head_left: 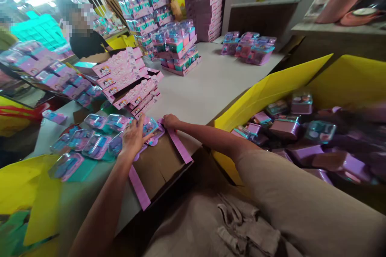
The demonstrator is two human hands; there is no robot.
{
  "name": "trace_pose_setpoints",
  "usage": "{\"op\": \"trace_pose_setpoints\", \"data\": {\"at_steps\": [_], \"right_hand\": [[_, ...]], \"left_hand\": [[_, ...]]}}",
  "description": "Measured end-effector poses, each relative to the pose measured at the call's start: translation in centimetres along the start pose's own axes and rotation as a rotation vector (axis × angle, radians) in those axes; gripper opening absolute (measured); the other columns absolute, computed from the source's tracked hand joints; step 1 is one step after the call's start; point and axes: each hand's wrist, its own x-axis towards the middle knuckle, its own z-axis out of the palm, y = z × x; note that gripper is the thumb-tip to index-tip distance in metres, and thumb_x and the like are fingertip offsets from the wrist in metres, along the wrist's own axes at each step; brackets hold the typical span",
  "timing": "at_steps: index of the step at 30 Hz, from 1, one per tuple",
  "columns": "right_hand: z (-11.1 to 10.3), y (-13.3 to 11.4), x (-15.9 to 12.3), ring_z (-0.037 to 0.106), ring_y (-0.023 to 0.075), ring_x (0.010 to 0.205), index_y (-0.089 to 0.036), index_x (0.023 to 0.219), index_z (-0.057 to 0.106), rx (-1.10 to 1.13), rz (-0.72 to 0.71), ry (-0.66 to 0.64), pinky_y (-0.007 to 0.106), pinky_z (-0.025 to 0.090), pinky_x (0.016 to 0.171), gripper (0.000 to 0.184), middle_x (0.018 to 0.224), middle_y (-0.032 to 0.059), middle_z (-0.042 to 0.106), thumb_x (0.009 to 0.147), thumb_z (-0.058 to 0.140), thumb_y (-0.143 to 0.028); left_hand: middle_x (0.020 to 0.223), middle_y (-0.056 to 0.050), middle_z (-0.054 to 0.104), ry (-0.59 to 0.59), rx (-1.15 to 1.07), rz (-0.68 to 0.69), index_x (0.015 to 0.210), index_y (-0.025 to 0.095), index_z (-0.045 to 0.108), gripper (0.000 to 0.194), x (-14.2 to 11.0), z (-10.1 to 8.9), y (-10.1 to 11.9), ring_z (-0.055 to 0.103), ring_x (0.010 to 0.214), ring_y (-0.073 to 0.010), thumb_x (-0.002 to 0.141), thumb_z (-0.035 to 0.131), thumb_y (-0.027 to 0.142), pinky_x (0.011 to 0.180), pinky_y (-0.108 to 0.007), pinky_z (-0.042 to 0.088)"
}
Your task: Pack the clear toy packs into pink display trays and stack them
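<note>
A shallow cardboard tray with pink side edges lies on the table in front of me, its brown inside showing at the near end. At its far end sit small lilac and teal plastic cases with clear lids. My left hand is over these, with fingers and thumb around a clear-lidded case. My right hand is closed on the tray's far right corner; its fingertips are partly hidden. Left of the tray, several similar cases stand close together beside my left hand.
Printed pink trays are stacked beyond my hands. Filled trays and tall stacks stand farther back. At right, a yellow bin holds many loose cases. More cases sit at the table's far end. Another person is at back left.
</note>
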Motion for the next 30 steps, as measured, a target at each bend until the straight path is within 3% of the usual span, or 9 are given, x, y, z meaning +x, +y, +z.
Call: {"op": "trace_pose_setpoints", "data": {"at_steps": [4, 8, 11, 18, 21, 24, 27, 30], "right_hand": [[-0.6, -0.1, 0.3, 0.077, 0.0203, 0.094, -0.01, 0.117, 0.073, -0.014, -0.056, -0.022, 0.037, 0.064, 0.086, 0.034, 0.109, 0.0116, 0.078, 0.106, 0.065, -0.041], [-1.1, 0.3, 0.5, 0.072, 0.0239, 0.116, -0.014, 0.136, 0.065, -0.023, -0.154, 0.044, 0.042, 0.061, 0.099, 0.039, 0.133, 0.0131, 0.072, 0.104, 0.068, -0.036], [-1.0, 0.5, 0.5, 0.071, 0.0254, 0.122, -0.016, 0.141, 0.062, -0.024, -0.194, 0.057, 0.04, 0.059, 0.101, 0.039, 0.139, 0.0131, 0.07, 0.104, 0.065, -0.03], [-1.2, -0.5, 1.1, 0.08, 0.0267, 0.095, -0.012, 0.115, 0.074, 0.011, -0.203, 0.032, 0.028, 0.06, 0.079, 0.022, 0.11, 0.0168, 0.08, 0.096, 0.068, -0.021], [-1.5, -0.3, 1.5, 0.077, 0.0276, 0.107, -0.012, 0.115, 0.075, 0.075, -0.213, 0.041, 0.027, 0.06, 0.085, 0.023, 0.118, 0.016, 0.079, 0.097, 0.067, -0.024], [-1.6, 0.4, 1.6, 0.073, 0.0275, 0.118, -0.015, 0.13, 0.07, 0.166, -0.231, 0.031, 0.027, 0.06, 0.093, 0.034, 0.13, 0.0138, 0.075, 0.099, 0.066, -0.025], [-1.9, 0.8, 1.1, 0.077, 0.0219, 0.094, -0.022, 0.142, 0.061, 0.266, -0.248, -0.046, 0.03, 0.064, 0.083, 0.04, 0.121, 0.0084, 0.075, 0.102, 0.059, -0.023], [-2.7, 1.2, 0.7, 0.071, 0.0153, 0.066, -0.022, 0.138, 0.058, 0.357, -0.255, -0.177, 0.034, 0.067, 0.068, 0.038, 0.097, 0.0018, 0.073, 0.101, 0.055, -0.016]], "left_hand": [[0.129, -0.021, 0.06, -0.012, -0.029, 0.026, 0.162, 0.012, 0.034, 0.072, 0.2, -0.4, 0.4, 0.066, 0.115, -0.0364, 0.102, 0.059, 0.043, 0.098, -0.045, 0.054], [0.132, -0.022, 0.06, -0.034, -0.021, 0.015, 0.161, 0.012, 0.038, 0.072, 0.4, -0.8, 0.9, 0.065, 0.119, -0.0379, 0.1, 0.065, 0.04, 0.099, -0.045, 0.055], [0.131, -0.022, 0.061, -0.026, -0.001, -0.02, 0.16, 0.011, 0.038, 0.07, 0.3, -0.8, 0.9, 0.066, 0.12, -0.0385, 0.101, 0.061, 0.04, 0.098, -0.044, 0.056], [0.129, -0.023, 0.063, -0.023, 0.007, -0.013, 0.158, 0.01, 0.04, 0.068, 0.5, -0.6, 0.7, 0.067, 0.118, -0.0391, 0.101, 0.059, 0.043, 0.096, -0.045, 0.056], [0.126, -0.022, 0.063, -0.007, -0.018, -0.013, 0.159, 0.011, 0.039, 0.071, 0.7, -0.4, 0.4, 0.067, 0.117, -0.0395, 0.1, 0.061, 0.045, 0.095, -0.045, 0.057], [0.126, -0.021, 0.062, 0.016, -0.05, 0.016, 0.158, 0.011, 0.038, 0.071, 0.7, -0.2, 0.1, 0.066, 0.116, -0.0396, 0.101, 0.057, 0.048, 0.097, -0.048, 0.056], [0.125, -0.019, 0.061, 0.023, -0.094, 0.045, 0.157, 0.015, 0.038, 0.068, 0.8, 0.2, -0.3, 0.065, 0.115, -0.0402, 0.102, 0.055, 0.052, 0.097, -0.051, 0.056], [0.125, -0.017, 0.062, 0.011, -0.132, 0.07, 0.155, 0.02, 0.041, 0.066, 1.0, 0.5, -0.7, 0.065, 0.115, -0.0413, 0.1, 0.058, 0.053, 0.097, -0.053, 0.056]]}}
